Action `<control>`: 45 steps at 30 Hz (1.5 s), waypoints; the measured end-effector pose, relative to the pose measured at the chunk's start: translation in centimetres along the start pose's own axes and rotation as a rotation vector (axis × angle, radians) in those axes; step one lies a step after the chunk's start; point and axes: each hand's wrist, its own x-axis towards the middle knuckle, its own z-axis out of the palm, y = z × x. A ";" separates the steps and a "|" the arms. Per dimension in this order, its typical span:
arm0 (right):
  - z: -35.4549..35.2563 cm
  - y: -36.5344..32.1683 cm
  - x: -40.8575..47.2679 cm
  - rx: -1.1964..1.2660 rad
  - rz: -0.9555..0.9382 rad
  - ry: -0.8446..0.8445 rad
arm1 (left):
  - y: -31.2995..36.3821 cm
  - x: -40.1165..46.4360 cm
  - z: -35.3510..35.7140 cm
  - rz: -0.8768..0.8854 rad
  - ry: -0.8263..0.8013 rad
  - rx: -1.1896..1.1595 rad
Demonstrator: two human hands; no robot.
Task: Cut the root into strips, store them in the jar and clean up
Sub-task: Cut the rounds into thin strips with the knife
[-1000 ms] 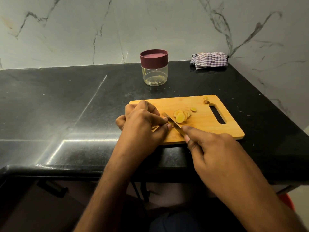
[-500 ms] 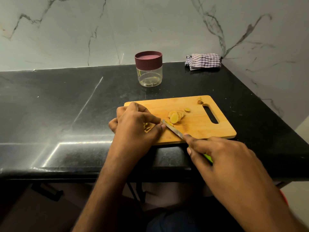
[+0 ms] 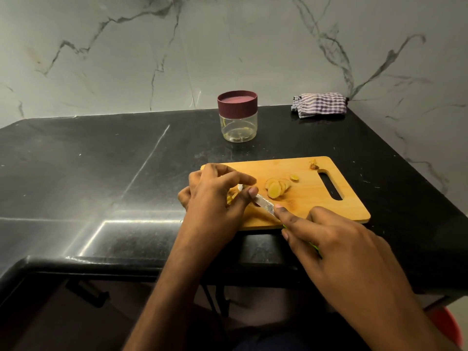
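A wooden cutting board (image 3: 326, 211) lies on the black counter. Yellow root slices (image 3: 277, 187) are fanned out near its middle. My left hand (image 3: 215, 198) sits over the board's left end, fingers curled round a piece of root (image 3: 231, 197) that is mostly hidden beneath it. My right hand (image 3: 329, 239) grips a knife with a green handle; its forefinger lies along the blade (image 3: 264, 205), whose tip runs under my left thumb. A clear jar (image 3: 238, 122) with a maroon lid stands closed behind the board.
A checked cloth (image 3: 319, 104) lies folded in the back right corner against the marble wall. A small root scrap (image 3: 313, 165) rests by the board's handle slot. The counter's front edge runs just below the board. Something red (image 3: 448, 325) shows at lower right.
The knife blade has shifted left along the board, toward and under my left thumb. My left forefinger has lifted and stretched out. The slices lie as before.
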 end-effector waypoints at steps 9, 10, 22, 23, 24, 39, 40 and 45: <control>0.1 0.6 -0.4 0.041 -0.038 0.008 | -0.2 0.1 -0.1 -0.118 0.182 -0.083; 0.1 0.6 -0.4 0.054 -0.029 0.031 | -0.3 0.0 -0.1 -0.125 0.190 -0.085; 0.2 0.4 -0.1 0.139 0.015 0.117 | -0.1 -0.2 0.1 -0.067 0.196 -0.052; 0.1 0.4 -0.1 0.143 0.018 0.113 | -0.1 -0.3 0.1 -0.051 0.189 -0.050; 0.0 0.3 -0.1 0.147 0.019 0.110 | -0.1 -0.3 0.1 -0.036 0.178 -0.046; -1.1 -0.7 -0.8 0.264 0.099 0.017 | 0.2 -0.2 -0.1 -0.021 0.016 0.012; -1.1 -0.8 -0.8 0.270 0.103 0.020 | 0.2 -0.2 -0.1 -0.024 0.010 0.006; -1.1 -1.0 -0.9 0.280 0.113 0.045 | 0.4 -0.2 -0.3 -0.040 0.007 -0.026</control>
